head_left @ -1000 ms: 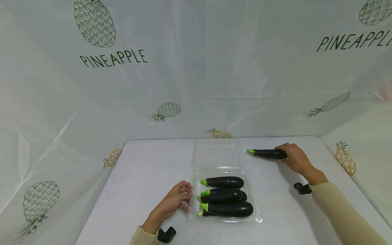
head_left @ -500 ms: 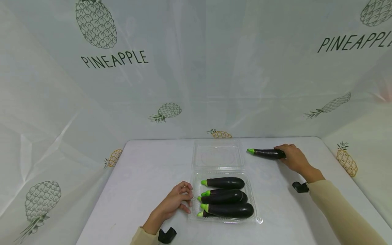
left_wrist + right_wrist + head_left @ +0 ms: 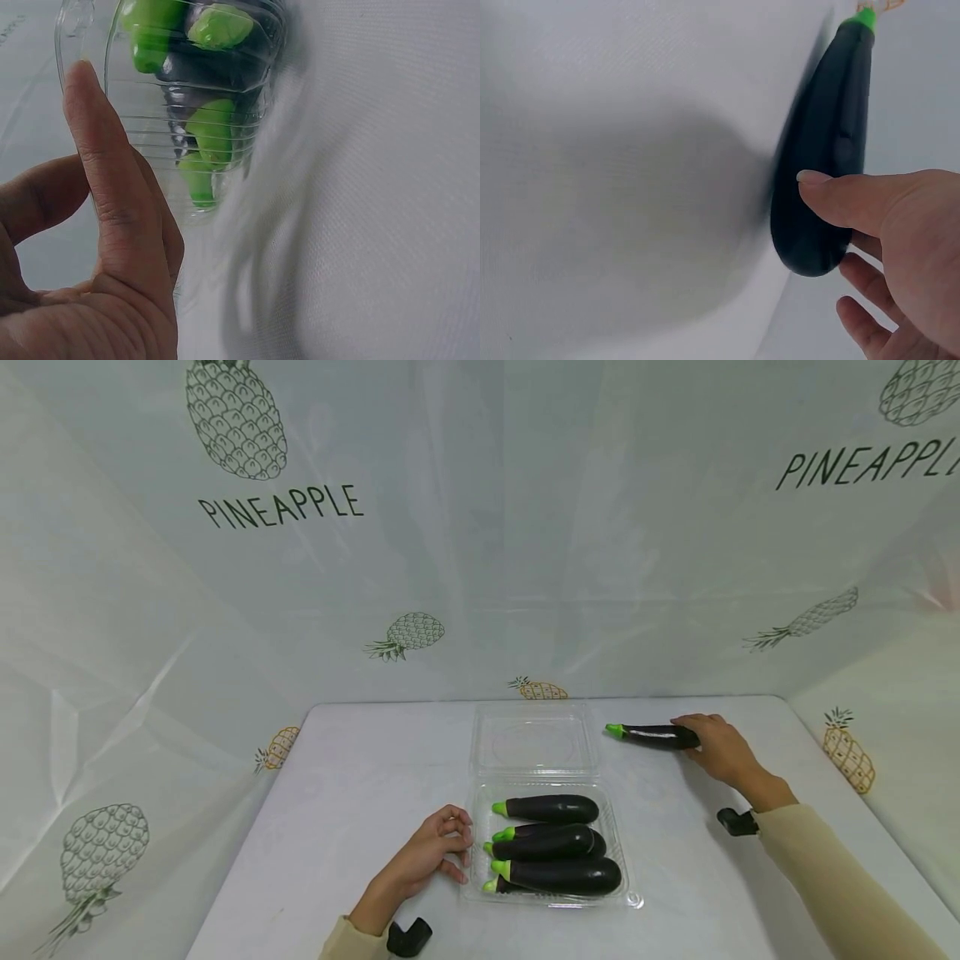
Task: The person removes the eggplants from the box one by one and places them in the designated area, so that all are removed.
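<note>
Beyond the clear plastic box at the right back, my right hand point(image 3: 722, 750) grips a dark eggplant point(image 3: 651, 737) by its thick end. Its green stem points left, and in the right wrist view my thumb point(image 3: 840, 196) presses across the skin of the eggplant point(image 3: 821, 142). Several more eggplants point(image 3: 566, 875) lie piled in the base of the clamshell box point(image 3: 617, 827), stems to the left. Beside the box's left wall rests my left hand point(image 3: 431, 850), its fingers relaxed at the rim. One finger point(image 3: 112, 187) extends along the clear plastic in the left wrist view.
The box's clear lid point(image 3: 534, 739) lies folded back flat, away from me. White cloth covers the table point(image 3: 375, 768). A pale curtain point(image 3: 480, 527) printed with pineapples hangs behind and at the sides.
</note>
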A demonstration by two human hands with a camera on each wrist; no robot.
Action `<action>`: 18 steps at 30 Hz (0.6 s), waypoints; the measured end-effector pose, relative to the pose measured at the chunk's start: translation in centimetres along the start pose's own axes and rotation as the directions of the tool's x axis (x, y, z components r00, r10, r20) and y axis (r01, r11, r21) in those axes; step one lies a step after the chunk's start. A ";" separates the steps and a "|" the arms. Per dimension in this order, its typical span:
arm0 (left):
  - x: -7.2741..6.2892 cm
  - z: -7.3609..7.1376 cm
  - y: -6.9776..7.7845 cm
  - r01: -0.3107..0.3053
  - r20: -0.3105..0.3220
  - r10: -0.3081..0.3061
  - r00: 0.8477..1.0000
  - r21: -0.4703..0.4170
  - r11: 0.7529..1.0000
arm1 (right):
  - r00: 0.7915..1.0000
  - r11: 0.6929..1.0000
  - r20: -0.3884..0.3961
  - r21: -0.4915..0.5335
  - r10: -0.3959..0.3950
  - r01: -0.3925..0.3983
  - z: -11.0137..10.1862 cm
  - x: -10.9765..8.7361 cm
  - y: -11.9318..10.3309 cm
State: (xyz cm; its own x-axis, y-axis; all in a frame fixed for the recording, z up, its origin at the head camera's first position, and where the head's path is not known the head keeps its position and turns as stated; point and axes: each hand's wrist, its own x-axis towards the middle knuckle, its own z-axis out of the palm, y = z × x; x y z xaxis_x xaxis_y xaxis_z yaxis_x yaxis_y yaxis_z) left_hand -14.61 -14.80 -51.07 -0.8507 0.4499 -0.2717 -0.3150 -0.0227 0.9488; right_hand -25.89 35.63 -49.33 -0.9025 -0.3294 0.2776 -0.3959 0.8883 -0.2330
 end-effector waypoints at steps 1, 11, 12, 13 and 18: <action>0.0 0.0 0.0 -0.001 -0.002 0.001 1.000 0.000 1.000 | 1.000 1.000 -0.003 -0.001 -0.002 0.002 -0.1 0.0 -0.1; 0.0 -0.1 -0.2 0.008 -0.015 -0.008 1.000 0.003 1.000 | 1.000 1.000 0.025 -0.022 0.001 0.000 -1.0 0.3 -1.7; 0.0 -0.1 -0.2 0.008 -0.015 -0.008 1.000 0.003 1.000 | 1.000 1.000 0.025 -0.024 0.000 0.001 -1.0 0.3 -1.8; 0.0 -0.1 -0.2 0.007 -0.014 -0.007 1.000 0.003 1.000 | 1.000 1.000 0.021 -0.025 -0.002 0.002 -1.0 0.4 -1.9; 0.1 0.0 -0.2 0.007 -0.012 -0.007 1.000 0.003 1.000 | 1.000 1.000 -0.008 -0.022 -0.017 0.017 -0.8 0.4 -2.1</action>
State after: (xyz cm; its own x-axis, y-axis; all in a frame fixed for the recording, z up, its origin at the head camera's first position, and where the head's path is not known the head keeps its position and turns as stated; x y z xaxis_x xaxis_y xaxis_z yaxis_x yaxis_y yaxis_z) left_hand -14.62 -14.72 -51.26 -0.8537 0.4391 -0.2799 -0.3195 -0.0172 0.9474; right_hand -25.29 33.93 -47.98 -0.8943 -0.3416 0.2890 -0.4070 0.8894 -0.2081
